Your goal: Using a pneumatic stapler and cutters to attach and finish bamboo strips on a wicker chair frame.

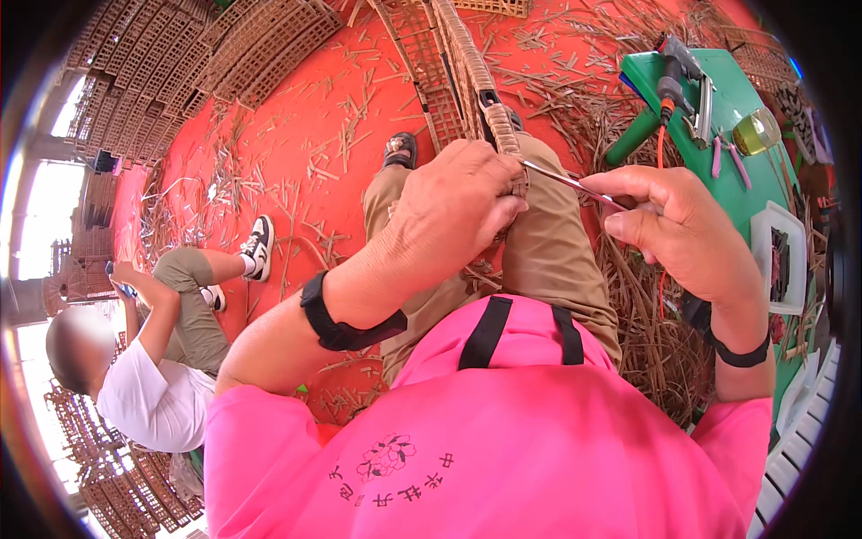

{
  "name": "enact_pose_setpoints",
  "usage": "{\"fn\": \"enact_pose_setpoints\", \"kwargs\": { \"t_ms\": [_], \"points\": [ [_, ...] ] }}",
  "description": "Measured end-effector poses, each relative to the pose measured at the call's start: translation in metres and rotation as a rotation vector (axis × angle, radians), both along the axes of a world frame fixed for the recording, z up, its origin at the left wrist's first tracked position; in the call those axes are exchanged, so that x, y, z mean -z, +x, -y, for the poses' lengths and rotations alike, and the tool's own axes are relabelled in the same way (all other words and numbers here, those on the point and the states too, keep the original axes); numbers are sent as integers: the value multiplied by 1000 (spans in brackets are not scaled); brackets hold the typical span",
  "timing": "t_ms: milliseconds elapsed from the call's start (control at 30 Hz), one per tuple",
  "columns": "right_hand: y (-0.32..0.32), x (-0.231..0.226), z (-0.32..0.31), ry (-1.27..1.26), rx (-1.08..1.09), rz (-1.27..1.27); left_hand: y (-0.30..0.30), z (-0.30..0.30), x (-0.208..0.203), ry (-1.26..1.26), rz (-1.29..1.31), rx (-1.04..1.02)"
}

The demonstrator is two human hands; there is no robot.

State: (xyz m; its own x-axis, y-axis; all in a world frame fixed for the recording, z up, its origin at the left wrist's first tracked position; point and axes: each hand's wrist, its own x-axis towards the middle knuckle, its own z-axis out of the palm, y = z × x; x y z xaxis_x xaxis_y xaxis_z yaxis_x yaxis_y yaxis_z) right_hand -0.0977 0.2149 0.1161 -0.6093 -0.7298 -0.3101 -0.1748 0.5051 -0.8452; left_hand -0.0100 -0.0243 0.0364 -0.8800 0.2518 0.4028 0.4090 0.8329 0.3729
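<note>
My left hand is closed around the wrapped end of a woven wicker frame, which rests between my knees and runs away from me. In my right hand, thumb and fingers pinch a slim awl-like metal tool with a dark red handle end. Its shaft points left, and its tip meets the wicker wrapping just beside my left fingers. The palm side of my left hand and the wicker under it are hidden.
At right, a green table holds a corded power tool, a metal stapler-like tool, pink-handled pliers, a yellowish jar and a white tray. Fibre scraps litter the red floor. A person sits at left by stacked wicker panels.
</note>
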Motion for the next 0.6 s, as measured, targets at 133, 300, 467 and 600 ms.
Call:
{"fn": "enact_pose_setpoints", "kwargs": {
  "t_ms": [133, 300, 467, 600],
  "points": [
    [4, 3, -1, -24, 32, 23, 2, -4, 10, 261, 100, -181],
    [10, 21, -7, -53, 10, -170, 3, -11, 8, 301, 143, -281],
    [29, 28, -9, -76, -91, -578, -1, -17, 6, 409, 261, -341],
    [54, 18, -25, -37, -94, -554, 0, -17, 7, 432, 269, -369]
  ]
}}
